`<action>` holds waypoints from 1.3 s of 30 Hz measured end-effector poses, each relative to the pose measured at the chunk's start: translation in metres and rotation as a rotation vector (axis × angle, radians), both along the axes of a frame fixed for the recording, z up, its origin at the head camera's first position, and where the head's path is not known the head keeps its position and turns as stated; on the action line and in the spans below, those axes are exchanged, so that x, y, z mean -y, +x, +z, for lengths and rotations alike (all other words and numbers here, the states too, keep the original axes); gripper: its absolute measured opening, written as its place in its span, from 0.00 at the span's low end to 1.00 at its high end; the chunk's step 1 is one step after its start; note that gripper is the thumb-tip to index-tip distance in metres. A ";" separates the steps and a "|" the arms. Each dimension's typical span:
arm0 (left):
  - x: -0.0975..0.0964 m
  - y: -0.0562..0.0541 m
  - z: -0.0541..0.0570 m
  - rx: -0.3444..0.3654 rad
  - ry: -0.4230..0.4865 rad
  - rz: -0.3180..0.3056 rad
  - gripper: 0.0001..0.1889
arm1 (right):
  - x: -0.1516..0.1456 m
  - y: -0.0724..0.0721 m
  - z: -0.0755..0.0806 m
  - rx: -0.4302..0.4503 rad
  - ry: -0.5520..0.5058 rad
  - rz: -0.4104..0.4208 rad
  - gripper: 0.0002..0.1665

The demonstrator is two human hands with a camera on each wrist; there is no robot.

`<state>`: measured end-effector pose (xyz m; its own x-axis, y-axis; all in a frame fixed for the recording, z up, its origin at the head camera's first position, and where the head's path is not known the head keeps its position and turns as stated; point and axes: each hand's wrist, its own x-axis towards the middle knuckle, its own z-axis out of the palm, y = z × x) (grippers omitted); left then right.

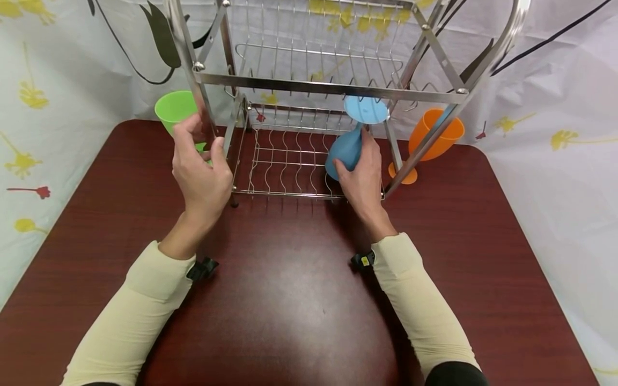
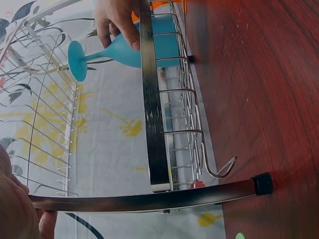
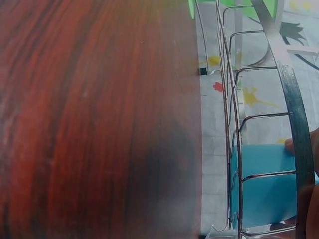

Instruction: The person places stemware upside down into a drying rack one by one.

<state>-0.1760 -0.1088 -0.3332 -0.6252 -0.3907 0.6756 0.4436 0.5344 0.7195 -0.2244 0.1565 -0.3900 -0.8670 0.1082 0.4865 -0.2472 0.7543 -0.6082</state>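
Toward the silver metal rack's (image 1: 309, 86) right edge, right hand (image 1: 363, 179) grasping upturned blue goblet (image 1: 344, 153).
Left hand (image 1: 201, 174) clasps the left post (image 1: 182, 37); dark-red desk (image 1: 289, 279) spreads in front.

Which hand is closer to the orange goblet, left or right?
Right. The right hand holds the blue goblet at the right end of the rack, just left of the orange goblet; the left hand is at the rack's opposite side.
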 end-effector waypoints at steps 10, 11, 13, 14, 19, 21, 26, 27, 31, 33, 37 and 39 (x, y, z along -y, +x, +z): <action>0.000 -0.001 0.000 -0.002 -0.011 0.004 0.18 | 0.000 0.002 0.000 -0.038 -0.037 -0.020 0.46; -0.001 -0.001 0.000 -0.001 -0.012 0.006 0.18 | 0.000 0.003 0.000 -0.054 -0.049 -0.024 0.45; -0.001 -0.001 0.000 -0.002 -0.013 0.007 0.18 | 0.000 0.004 0.000 -0.093 -0.077 -0.029 0.43; -0.001 -0.001 0.000 -0.002 -0.014 0.008 0.18 | 0.000 0.005 -0.001 -0.117 -0.090 -0.029 0.42; -0.001 0.000 0.000 -0.001 -0.022 0.010 0.18 | -0.001 0.005 -0.005 -0.242 -0.131 -0.013 0.37; 0.000 0.000 -0.001 0.003 -0.022 0.012 0.18 | -0.001 0.004 -0.007 -0.277 -0.136 -0.002 0.36; 0.000 0.000 -0.001 0.003 -0.020 0.014 0.19 | -0.001 0.005 -0.007 -0.331 -0.141 0.010 0.33; 0.000 0.000 -0.001 0.002 -0.022 0.014 0.19 | 0.000 0.005 -0.008 -0.344 -0.138 0.010 0.33; 0.001 0.001 -0.001 -0.002 -0.029 0.018 0.19 | 0.000 0.006 -0.008 -0.392 -0.104 0.024 0.31; 0.001 0.000 -0.001 -0.004 -0.032 0.020 0.19 | 0.001 0.007 -0.008 -0.408 -0.087 0.033 0.31; 0.001 0.000 -0.001 -0.001 -0.041 0.022 0.19 | 0.001 0.009 -0.007 -0.419 -0.071 0.045 0.30; 0.001 0.000 -0.001 0.005 -0.045 0.024 0.19 | 0.001 0.011 -0.006 -0.425 -0.070 0.046 0.30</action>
